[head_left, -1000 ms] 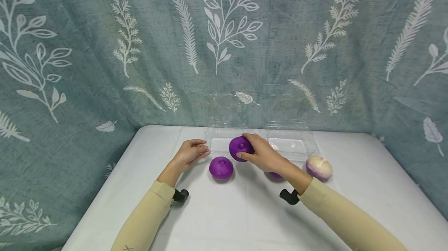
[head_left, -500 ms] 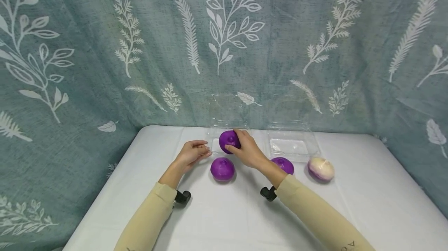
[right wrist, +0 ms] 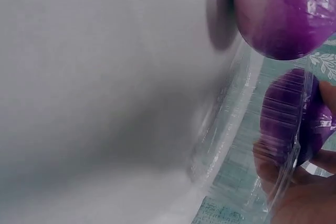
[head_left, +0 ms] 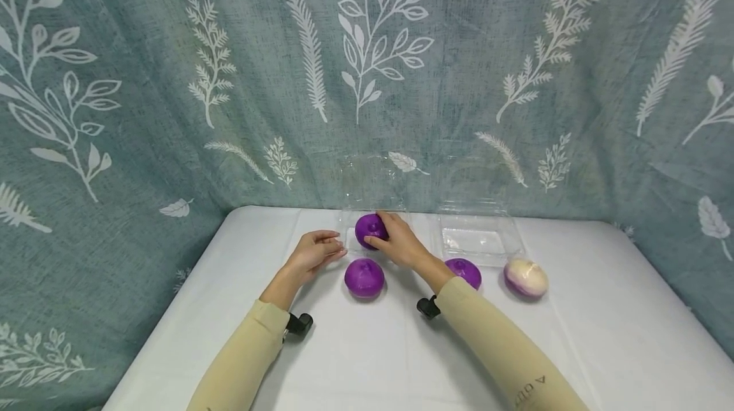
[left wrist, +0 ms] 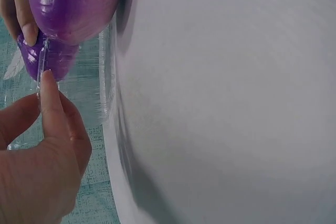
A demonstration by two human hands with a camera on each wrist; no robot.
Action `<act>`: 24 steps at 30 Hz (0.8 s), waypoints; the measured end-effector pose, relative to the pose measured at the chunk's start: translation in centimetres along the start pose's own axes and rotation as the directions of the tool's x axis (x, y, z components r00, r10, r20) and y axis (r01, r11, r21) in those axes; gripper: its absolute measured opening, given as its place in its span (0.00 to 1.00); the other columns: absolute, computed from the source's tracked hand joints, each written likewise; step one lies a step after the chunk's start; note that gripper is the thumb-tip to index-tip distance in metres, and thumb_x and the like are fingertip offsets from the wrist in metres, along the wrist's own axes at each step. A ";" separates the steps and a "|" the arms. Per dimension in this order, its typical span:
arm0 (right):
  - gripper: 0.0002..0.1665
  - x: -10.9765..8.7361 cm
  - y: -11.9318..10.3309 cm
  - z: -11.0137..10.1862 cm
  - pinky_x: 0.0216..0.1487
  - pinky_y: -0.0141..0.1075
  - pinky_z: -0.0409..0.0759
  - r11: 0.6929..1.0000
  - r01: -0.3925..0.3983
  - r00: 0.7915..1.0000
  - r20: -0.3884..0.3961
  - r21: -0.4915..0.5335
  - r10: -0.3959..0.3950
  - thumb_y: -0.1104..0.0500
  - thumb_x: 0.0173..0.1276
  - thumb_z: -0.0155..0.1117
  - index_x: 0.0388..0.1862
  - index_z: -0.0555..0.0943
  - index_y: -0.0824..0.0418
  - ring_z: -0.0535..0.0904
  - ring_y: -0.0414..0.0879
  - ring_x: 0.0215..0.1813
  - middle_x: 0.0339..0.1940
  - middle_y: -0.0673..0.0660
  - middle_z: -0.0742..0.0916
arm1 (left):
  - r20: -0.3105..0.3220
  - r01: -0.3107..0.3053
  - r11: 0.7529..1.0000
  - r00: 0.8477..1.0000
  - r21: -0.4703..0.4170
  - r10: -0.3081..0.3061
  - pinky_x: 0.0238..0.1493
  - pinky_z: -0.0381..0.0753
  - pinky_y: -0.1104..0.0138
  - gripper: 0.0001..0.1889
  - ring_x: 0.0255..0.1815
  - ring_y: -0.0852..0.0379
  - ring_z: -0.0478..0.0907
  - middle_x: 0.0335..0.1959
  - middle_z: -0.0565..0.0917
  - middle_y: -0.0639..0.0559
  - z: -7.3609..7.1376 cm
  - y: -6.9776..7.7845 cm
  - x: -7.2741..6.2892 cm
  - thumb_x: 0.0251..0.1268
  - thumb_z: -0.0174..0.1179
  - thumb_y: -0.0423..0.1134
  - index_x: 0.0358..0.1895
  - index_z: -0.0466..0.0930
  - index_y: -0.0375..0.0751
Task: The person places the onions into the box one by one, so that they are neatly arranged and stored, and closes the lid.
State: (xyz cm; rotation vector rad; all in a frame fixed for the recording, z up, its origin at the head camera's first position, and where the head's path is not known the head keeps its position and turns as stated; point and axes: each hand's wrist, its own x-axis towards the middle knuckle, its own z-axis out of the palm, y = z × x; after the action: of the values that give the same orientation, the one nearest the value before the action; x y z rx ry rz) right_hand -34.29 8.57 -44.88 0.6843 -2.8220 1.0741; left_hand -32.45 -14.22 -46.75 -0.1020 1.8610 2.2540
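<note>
While your right hand (head_left: 399,245) held a purple vegetable (head_left: 369,231) between thumb and curled fingers, that piece sat within the walls of the left clear container (head_left: 351,239), at the far side of the white table (head_left: 355,360); whether its underside touched the container's floor, the views did not tell. Your left hand (head_left: 312,258) had thumb and index finger narrowed on the near left corner, pinching the thin rim. A second purple vegetable (head_left: 364,278) stood just near of the container, a third purple vegetable (head_left: 464,272) lay partly behind your right forearm (head_left: 493,334), and a pale vegetable (head_left: 525,278) rested farther right, near the right clear container (head_left: 473,241). You seemed to be at the placing step. The next move, as far as one could judge, called for settling the piece on the container's floor, then spreading your right fingers without nudging the near vegetable, with the left pinch steadying the light plastic.
</note>
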 end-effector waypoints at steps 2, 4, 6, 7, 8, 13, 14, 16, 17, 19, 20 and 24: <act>0.45 0.3 -0.1 0.0 0.76 0.55 0.68 1.000 -0.002 1.000 0.013 -0.002 0.002 0.48 0.75 0.66 0.79 0.60 0.70 0.68 0.64 0.74 0.74 0.71 0.71 | 0.003 0.002 1.000 1.000 -0.005 -0.002 0.55 0.87 0.65 0.26 0.50 0.46 0.82 0.44 0.77 0.40 0.0 0.1 0.0 0.70 0.54 0.18 0.70 0.64 0.19; 0.45 0.7 -0.2 0.1 0.77 0.54 0.68 1.000 -0.004 1.000 0.022 -0.007 0.004 0.48 0.75 0.66 0.79 0.61 0.70 0.68 0.64 0.75 0.74 0.70 0.71 | 0.006 0.005 1.000 1.000 -0.006 -0.005 0.56 0.86 0.64 0.26 0.54 0.41 0.81 0.46 0.76 0.38 0.2 0.2 0.0 0.70 0.54 0.18 0.71 0.64 0.19; 0.44 1.0 -0.3 0.3 0.77 0.54 0.68 1.000 -0.009 1.000 0.030 -0.009 0.009 0.47 0.74 0.66 0.78 0.62 0.69 0.67 0.64 0.75 0.74 0.70 0.71 | 0.009 0.007 1.000 1.000 -0.008 -0.007 0.57 0.86 0.64 0.26 0.58 0.37 0.79 0.47 0.76 0.37 0.2 0.2 0.0 0.70 0.54 0.18 0.71 0.64 0.19; 0.45 1.2 -0.4 0.4 0.77 0.54 0.67 1.000 -0.014 0.999 0.034 -0.009 0.015 0.47 0.74 0.66 0.78 0.62 0.69 0.66 0.64 0.75 0.74 0.70 0.71 | 0.008 0.007 1.000 1.000 -0.008 -0.007 0.57 0.86 0.64 0.26 0.59 0.36 0.78 0.47 0.76 0.37 0.2 0.2 -0.1 0.71 0.54 0.18 0.71 0.64 0.19; 0.45 1.3 -0.4 0.6 0.77 0.54 0.67 1.000 -0.016 0.999 0.037 -0.011 0.016 0.47 0.74 0.66 0.78 0.62 0.70 0.66 0.64 0.76 0.74 0.70 0.71 | 0.007 0.004 1.000 1.000 -0.007 -0.004 0.57 0.86 0.64 0.26 0.60 0.35 0.77 0.47 0.76 0.37 0.2 0.2 -0.1 0.71 0.54 0.18 0.71 0.64 0.19; 0.45 2.0 -0.6 1.2 0.77 0.54 0.68 0.999 -0.036 0.998 0.046 -0.022 0.037 0.47 0.74 0.67 0.78 0.63 0.70 0.68 0.64 0.75 0.73 0.71 0.73 | 0.007 0.006 1.000 1.000 -0.007 -0.006 0.56 0.86 0.65 0.26 0.61 0.35 0.77 0.46 0.76 0.39 -0.1 0.0 -0.1 0.71 0.54 0.19 0.70 0.64 0.19; 0.45 2.1 -0.6 1.3 0.77 0.54 0.68 0.999 -0.035 0.998 0.046 -0.026 0.037 0.47 0.74 0.67 0.77 0.63 0.71 0.68 0.64 0.74 0.73 0.71 0.73 | 0.010 0.006 1.000 1.000 -0.007 -0.006 0.56 0.86 0.65 0.26 0.61 0.35 0.77 0.46 0.76 0.38 -0.1 0.0 -0.1 0.71 0.54 0.19 0.71 0.64 0.19; 0.44 2.2 -0.5 1.4 0.76 0.54 0.68 0.999 -0.038 0.998 0.051 -0.037 0.040 0.47 0.74 0.67 0.77 0.64 0.70 0.69 0.64 0.74 0.72 0.70 0.74 | 0.014 0.010 1.000 1.000 -0.006 -0.009 0.56 0.86 0.65 0.26 0.61 0.35 0.77 0.47 0.76 0.38 -0.1 -0.1 0.0 0.71 0.54 0.19 0.71 0.64 0.19; 0.44 2.3 -0.5 1.4 0.76 0.54 0.69 0.998 -0.039 0.998 0.055 -0.048 0.042 0.47 0.74 0.66 0.77 0.64 0.70 0.69 0.63 0.74 0.72 0.70 0.74 | 0.018 0.010 1.000 1.000 -0.006 -0.010 0.56 0.86 0.65 0.26 0.60 0.36 0.78 0.47 0.76 0.38 -0.1 0.0 0.0 0.71 0.54 0.19 0.71 0.63 0.19; 0.43 2.5 -0.5 1.5 0.75 0.54 0.70 0.997 -0.046 0.996 0.068 -0.063 0.050 0.46 0.74 0.66 0.77 0.64 0.69 0.70 0.63 0.73 0.72 0.70 0.75 | 0.020 0.012 1.000 1.000 -0.002 -0.012 0.56 0.86 0.65 0.26 0.59 0.37 0.78 0.47 0.76 0.38 -0.1 0.0 0.0 0.71 0.54 0.19 0.71 0.63 0.19; 0.43 2.6 -0.5 1.5 0.75 0.54 0.70 0.996 -0.051 0.996 0.075 -0.072 0.056 0.45 0.74 0.65 0.77 0.64 0.69 0.70 0.62 0.73 0.72 0.69 0.75 | 0.021 0.013 1.000 1.000 0.000 -0.013 0.56 0.86 0.65 0.26 0.59 0.37 0.78 0.46 0.76 0.39 -0.1 0.0 0.0 0.71 0.54 0.19 0.71 0.63 0.19; 0.43 3.0 -0.6 1.6 0.72 0.54 0.74 0.993 -0.068 0.992 0.099 -0.099 0.078 0.43 0.75 0.63 0.77 0.65 0.67 0.73 0.61 0.71 0.70 0.68 0.77 | 0.023 0.015 1.000 1.000 0.002 -0.015 0.56 0.86 0.65 0.26 0.58 0.39 0.78 0.44 0.75 0.41 0.0 0.3 0.0 0.71 0.53 0.19 0.71 0.64 0.20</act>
State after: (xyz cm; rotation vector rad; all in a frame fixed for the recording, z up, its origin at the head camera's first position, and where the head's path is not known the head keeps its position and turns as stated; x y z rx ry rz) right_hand -36.60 5.99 -45.08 0.6507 -2.9852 0.9324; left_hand -32.51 -14.29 -46.49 -0.0898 1.8449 2.2337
